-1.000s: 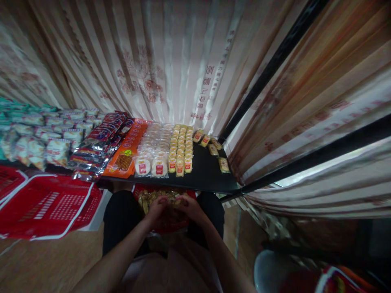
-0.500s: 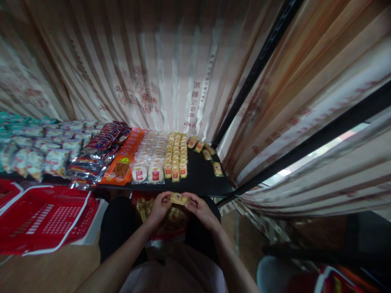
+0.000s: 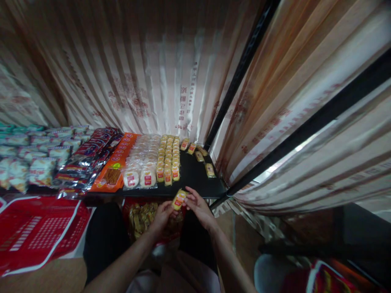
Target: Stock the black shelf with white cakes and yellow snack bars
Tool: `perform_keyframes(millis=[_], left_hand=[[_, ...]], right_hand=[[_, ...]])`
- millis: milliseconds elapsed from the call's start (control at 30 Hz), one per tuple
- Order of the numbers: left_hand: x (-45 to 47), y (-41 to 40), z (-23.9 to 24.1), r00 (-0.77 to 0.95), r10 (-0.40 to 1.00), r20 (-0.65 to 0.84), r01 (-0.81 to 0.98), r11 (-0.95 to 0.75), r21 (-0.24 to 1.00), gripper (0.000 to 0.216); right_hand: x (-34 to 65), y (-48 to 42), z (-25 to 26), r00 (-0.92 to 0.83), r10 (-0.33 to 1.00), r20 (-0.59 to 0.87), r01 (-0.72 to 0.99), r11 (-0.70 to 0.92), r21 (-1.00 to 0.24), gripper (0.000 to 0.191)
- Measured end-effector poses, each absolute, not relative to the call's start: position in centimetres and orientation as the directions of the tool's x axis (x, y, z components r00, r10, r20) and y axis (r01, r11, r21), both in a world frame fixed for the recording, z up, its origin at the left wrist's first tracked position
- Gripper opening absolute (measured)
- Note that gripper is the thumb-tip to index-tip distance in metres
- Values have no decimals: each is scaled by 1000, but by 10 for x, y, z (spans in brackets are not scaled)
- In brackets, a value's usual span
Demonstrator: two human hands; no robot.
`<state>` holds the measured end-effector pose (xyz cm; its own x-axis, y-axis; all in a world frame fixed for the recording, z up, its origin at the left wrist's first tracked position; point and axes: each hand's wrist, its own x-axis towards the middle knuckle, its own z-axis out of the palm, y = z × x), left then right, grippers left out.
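Observation:
Between my two hands, over the lap, is a small yellow snack packet (image 3: 179, 199) with an orange and red label facing up, tilted. My left hand (image 3: 163, 215) pinches its lower left end. My right hand (image 3: 198, 206) grips the upper right side, fingers closed on it. Below them, between the knees, a red basket (image 3: 126, 203) holds many gold-wrapped packets (image 3: 143, 217). On the black table (image 3: 195, 185) ahead, similar yellow packets (image 3: 168, 160) stand in tight rows. Several loose packets (image 3: 209, 170) lie to their right.
Left of the rows lie clear-wrapped round white crackers (image 3: 140, 162), an orange bag (image 3: 114, 167), dark shiny packs (image 3: 87, 156) and white packets (image 3: 42, 167). A red basket (image 3: 33, 232) sits at lower left. Black poles (image 3: 244, 69) and curtains (image 3: 146, 73) enclose the table.
The packet has turned from level to tilted, its orange and red label now showing. Both hands have shifted their hold on it. The view has swung slightly to the right.

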<state>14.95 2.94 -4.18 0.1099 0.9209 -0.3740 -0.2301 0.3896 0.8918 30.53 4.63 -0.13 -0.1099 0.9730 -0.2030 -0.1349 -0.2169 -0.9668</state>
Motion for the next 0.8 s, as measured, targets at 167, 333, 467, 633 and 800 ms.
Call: perform_keyframes(millis=[167,333,467,633,800], left_hand=[[162,31,-43,91,913,-397,-278,407,870,45],[175,34,-43,78,921,-382,-270,389,881,44],[179,41,-46,-35,922,-386,-100,381,919,37],[176,51,-39,-169,970,-175,179,205,962,25],[175,63,-27,-138,990,8,222,23,975,25]], right_hand=[[302,45,-12,-104,978,-180,-80,-188,-979,41],[305,43,-24,-39,994,-100,-4,-101,-995,38],[307,49,-29,-18,996,-82,119,-79,-990,36],[300,73,-23,35,999,-22,331,-33,-943,33],[289,92,-14,67,996,51,507,10,-862,33]])
